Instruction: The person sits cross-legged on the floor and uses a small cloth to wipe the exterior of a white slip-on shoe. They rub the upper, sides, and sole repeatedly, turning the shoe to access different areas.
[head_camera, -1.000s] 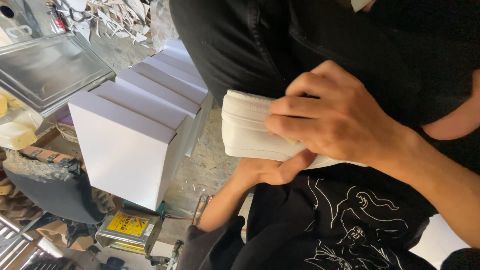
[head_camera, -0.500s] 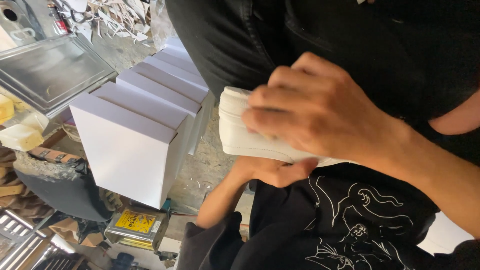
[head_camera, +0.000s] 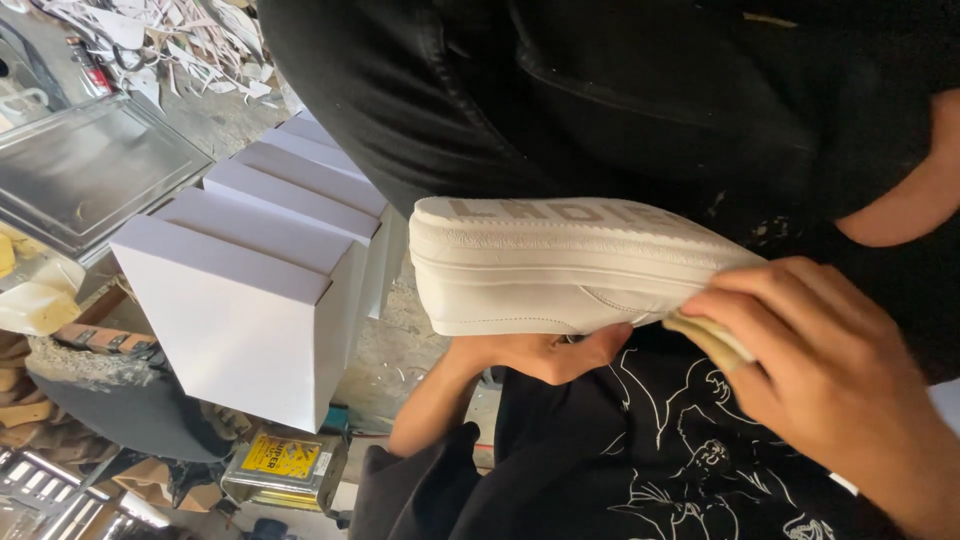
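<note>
**A:** From your head camera, what are you holding?

**B:** A white shoe (head_camera: 560, 275), turned on its side so you look at the sole's edge. The sole is thick and off-white with a ribbed band along it; raised grey lettering runs along the tread face. The upper is smooth white with a curved seam. It sits in front of your dark clothing, in the middle of the view, off any surface.

**A:** And your hands?

**B:** Your right hand (head_camera: 830, 380) is closed over the shoe's right end, fingers curled on top, pressing a small tan pad (head_camera: 712, 340) against it. Your left hand (head_camera: 540, 352) comes up from below, thumb against the lower side of the upper, supporting it.

**A:** What can't you make out?

**B:** The shoe's right end is covered by your right hand, and its opening faces away. Most of your left hand's fingers are behind the shoe, so you cannot tell how tightly they wrap. The pad is mostly hidden.

**A:** Anything nearby?

**B:** A row of white boxes (head_camera: 250, 300) stands left of the shoe, close but apart. A metal tray (head_camera: 90, 170) lies beyond them, and a yellow can (head_camera: 285, 465) below.
</note>
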